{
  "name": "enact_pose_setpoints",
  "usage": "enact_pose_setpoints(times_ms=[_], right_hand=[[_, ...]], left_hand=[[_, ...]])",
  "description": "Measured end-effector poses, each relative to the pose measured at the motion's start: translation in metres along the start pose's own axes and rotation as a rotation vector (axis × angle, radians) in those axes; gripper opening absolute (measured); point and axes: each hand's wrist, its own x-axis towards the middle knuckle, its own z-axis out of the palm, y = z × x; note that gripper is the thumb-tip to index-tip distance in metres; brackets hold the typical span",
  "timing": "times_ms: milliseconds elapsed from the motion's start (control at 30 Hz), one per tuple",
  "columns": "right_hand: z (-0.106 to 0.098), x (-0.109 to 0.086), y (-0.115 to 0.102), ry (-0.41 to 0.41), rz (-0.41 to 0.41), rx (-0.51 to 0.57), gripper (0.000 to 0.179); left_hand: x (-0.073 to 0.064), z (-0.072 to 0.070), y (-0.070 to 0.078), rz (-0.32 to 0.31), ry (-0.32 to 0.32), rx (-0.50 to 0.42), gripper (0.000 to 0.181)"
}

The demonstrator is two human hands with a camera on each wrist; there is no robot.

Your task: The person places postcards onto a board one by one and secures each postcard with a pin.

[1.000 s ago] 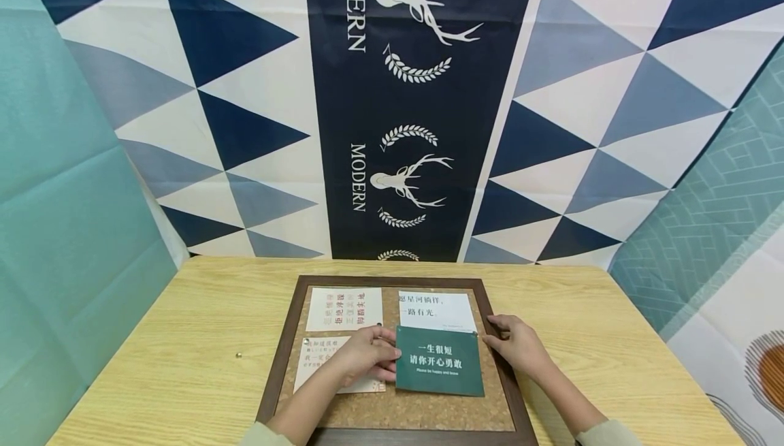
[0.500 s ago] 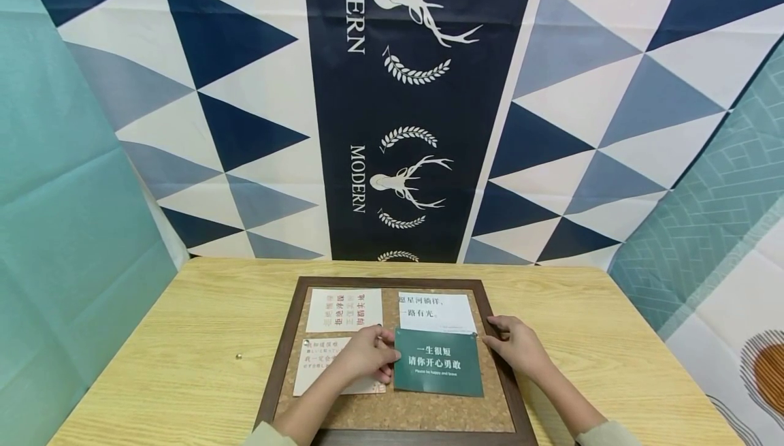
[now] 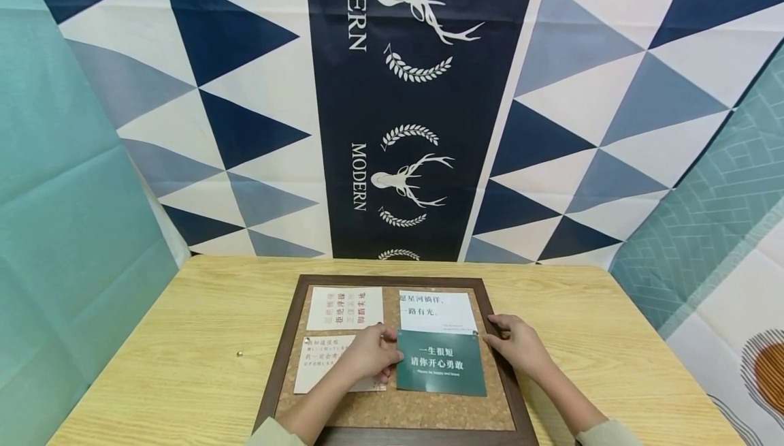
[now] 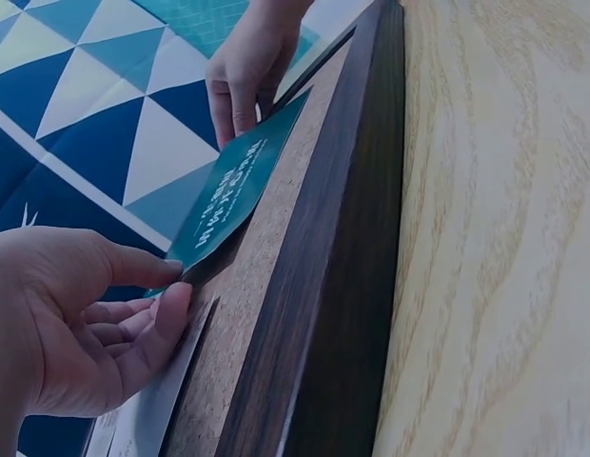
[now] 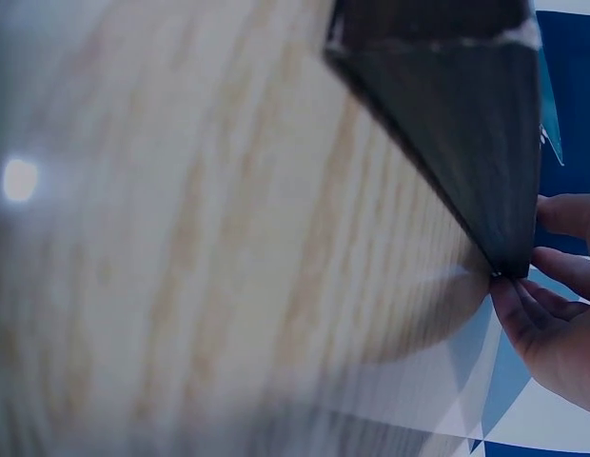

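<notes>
A framed corkboard (image 3: 416, 419) with a dark brown wooden frame lies on the table. Over its right part is a green card (image 3: 441, 364) with white lettering. My left hand (image 3: 369, 353) pinches the card's left edge between thumb and fingers; in the left wrist view the green card (image 4: 240, 186) tilts up off the cork at this end. My right hand (image 3: 517, 342) holds the right side of the frame, its thumb tip near the card's upper right corner, where a small pin (image 3: 474, 333) shows. In the right wrist view the fingers (image 5: 561, 271) wrap the frame's edge.
Several other cards lie on the cork: a white card (image 3: 436, 304) above the green one, a cream card (image 3: 345, 308) at upper left, and a cream card (image 3: 312, 371) partly under my left forearm. A small shiny pin (image 3: 239, 354) lies on the wooden table (image 3: 184, 364).
The green card has shifted only slightly, staying in my left hand's pinch. My right hand has stayed at the frame's right side.
</notes>
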Motion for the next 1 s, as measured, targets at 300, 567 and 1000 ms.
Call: enact_pose_setpoints(times_ms=[300, 567, 1000], right_hand=[[-0.0009, -0.0001, -0.0007, 0.002, 0.002, -0.01, 0.047], [-0.0006, 0.0009, -0.0003, 0.003, 0.007, -0.01, 0.047], [-0.0022, -0.0007, -0.0023, -0.01, 0.009, 0.004, 0.047]], left_hand=[[0.0013, 0.0033, 0.0012, 0.035, 0.022, 0.053, 0.033], [0.0004, 0.0036, 0.0012, 0.028, 0.031, 0.061, 0.035], [-0.0007, 0.0036, 0.0034, 0.012, 0.031, 0.071, 0.037]])
